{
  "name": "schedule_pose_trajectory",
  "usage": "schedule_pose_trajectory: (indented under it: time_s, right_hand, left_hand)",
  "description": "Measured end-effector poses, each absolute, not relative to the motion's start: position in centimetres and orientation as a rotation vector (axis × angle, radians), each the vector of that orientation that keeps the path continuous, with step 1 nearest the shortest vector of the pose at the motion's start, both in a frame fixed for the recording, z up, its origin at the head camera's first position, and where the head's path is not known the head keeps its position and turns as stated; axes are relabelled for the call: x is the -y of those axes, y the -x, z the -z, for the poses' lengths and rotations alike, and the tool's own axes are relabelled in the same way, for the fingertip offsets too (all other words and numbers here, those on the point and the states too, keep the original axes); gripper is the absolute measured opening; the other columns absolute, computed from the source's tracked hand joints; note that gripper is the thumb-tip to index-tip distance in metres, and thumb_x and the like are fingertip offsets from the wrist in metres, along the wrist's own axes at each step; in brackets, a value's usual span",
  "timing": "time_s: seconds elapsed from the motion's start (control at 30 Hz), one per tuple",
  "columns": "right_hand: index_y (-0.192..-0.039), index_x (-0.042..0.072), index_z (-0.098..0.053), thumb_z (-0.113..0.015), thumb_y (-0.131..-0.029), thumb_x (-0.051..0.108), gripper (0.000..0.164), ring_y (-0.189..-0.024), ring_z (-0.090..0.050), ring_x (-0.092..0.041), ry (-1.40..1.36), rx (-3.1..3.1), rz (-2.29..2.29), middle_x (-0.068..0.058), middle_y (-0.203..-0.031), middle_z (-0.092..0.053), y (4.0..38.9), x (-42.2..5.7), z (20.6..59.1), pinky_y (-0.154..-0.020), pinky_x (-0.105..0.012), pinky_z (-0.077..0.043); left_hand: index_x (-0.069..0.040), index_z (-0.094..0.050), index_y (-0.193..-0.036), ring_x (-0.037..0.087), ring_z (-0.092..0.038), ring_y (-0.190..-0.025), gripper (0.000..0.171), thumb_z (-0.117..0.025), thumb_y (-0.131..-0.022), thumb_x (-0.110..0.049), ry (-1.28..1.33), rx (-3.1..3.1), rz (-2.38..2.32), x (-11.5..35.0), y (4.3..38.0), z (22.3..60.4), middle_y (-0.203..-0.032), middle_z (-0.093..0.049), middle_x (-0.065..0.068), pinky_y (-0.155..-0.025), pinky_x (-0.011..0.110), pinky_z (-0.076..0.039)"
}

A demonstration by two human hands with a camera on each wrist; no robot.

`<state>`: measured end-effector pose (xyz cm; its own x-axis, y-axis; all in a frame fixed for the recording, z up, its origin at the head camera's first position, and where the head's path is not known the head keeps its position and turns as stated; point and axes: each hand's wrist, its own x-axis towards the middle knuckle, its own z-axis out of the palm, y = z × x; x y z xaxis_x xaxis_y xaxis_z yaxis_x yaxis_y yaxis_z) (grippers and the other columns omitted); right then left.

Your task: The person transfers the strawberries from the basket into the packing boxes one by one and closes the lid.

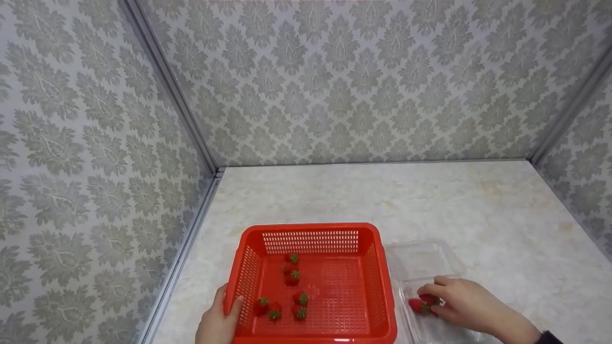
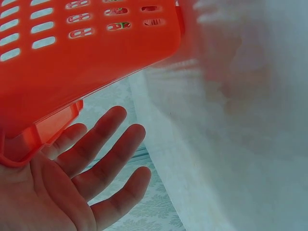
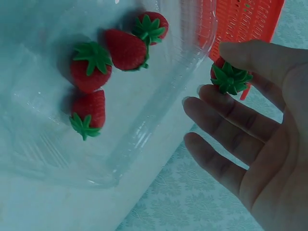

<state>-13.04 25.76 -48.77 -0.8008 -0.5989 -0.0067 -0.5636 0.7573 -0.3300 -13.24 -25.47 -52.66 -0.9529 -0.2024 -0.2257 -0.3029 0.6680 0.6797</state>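
My left hand (image 1: pixel 219 317) holds the left rim of a red plastic basket (image 1: pixel 377 239); its thumb lies over the rim, and in the left wrist view the other fingers (image 2: pixel 108 168) spread outside the wall. Several strawberries with green leaves, one of them a front strawberry (image 1: pixel 300 313), lie in the basket's left half. Over a clear plastic container (image 1: pixel 406 329) at the right, my right hand (image 1: pixel 471 303) pinches a strawberry (image 3: pixel 230 79) between thumb and fingers. Several more strawberries lie in that container, among them a whole strawberry (image 3: pixel 90 67).
The container's transparent lid (image 1: pixel 423 258) lies behind it, on the pale marbled table (image 1: pixel 334 191). Patterned wall panels (image 1: pixel 334 95) enclose the table at the back and both sides. The basket stands close beside the clear container.
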Motion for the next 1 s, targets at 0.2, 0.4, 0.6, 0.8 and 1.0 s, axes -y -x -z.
schedule_pose_trajectory:
  time_s: [0.2, 0.4, 0.6, 0.8, 1.0]
  right_hand:
    - [-0.107, 0.024, -0.067, -0.071, -0.08, 0.017, 0.029, -0.062, -0.044, 0.001, 0.904, -2.779, 0.531, 0.02, -0.079, -0.049, 12.4, -25.7, 50.4, -0.054, -0.023, -0.042]
    - [-0.108, 0.028, -0.066, -0.068, -0.085, 0.024, 0.023, -0.067, -0.049, 0.003, 0.909, -2.703, 0.601, 0.021, -0.082, -0.054, 12.0, -25.4, 51.9, -0.059, -0.023, -0.047]
    - [-0.108, 0.035, -0.065, -0.068, -0.084, 0.036, 0.025, -0.074, -0.053, 0.0, 0.705, -2.572, 0.646, 0.02, -0.095, -0.059, 11.9, -25.1, 53.0, -0.07, -0.033, -0.052]
    - [-0.108, 0.037, -0.065, -0.072, -0.081, 0.034, 0.029, -0.074, -0.053, -0.002, 0.659, -2.514, 0.689, 0.021, -0.096, -0.058, 11.7, -24.6, 53.7, -0.073, -0.037, -0.052]
    - [-0.105, 0.034, -0.065, -0.072, -0.081, 0.028, 0.026, -0.071, -0.05, -0.001, 0.795, -2.573, 0.666, 0.02, -0.093, -0.057, 12.0, -24.4, 54.3, -0.068, -0.029, -0.051]
  left_hand:
    - [-0.009, -0.032, -0.138, 0.021, -0.064, -0.071, 0.072, -0.047, -0.089, -0.059, 0.415, -2.751, -1.153, 25.3, 13.0, 52.8, -0.092, -0.065, 0.012, -0.059, 0.041, -0.05]
    - [-0.009, -0.031, -0.139, 0.021, -0.064, -0.071, 0.074, -0.046, -0.089, -0.06, 0.434, -2.704, -1.176, 25.3, 13.1, 53.1, -0.093, -0.064, 0.012, -0.059, 0.041, -0.051]
    - [-0.01, -0.031, -0.139, 0.021, -0.064, -0.07, 0.074, -0.045, -0.089, -0.061, 0.408, -2.727, -1.172, 25.3, 13.4, 53.1, -0.091, -0.065, 0.011, -0.058, 0.042, -0.05]
    - [-0.01, -0.031, -0.139, 0.02, -0.064, -0.07, 0.072, -0.046, -0.089, -0.061, 0.408, -2.733, -1.156, 25.5, 13.5, 53.0, -0.092, -0.065, 0.011, -0.058, 0.042, -0.05]
    - [-0.009, -0.032, -0.138, 0.021, -0.064, -0.069, 0.071, -0.046, -0.09, -0.059, 0.404, -2.765, -1.147, 25.6, 13.4, 52.8, -0.09, -0.065, 0.011, -0.057, 0.041, -0.05]
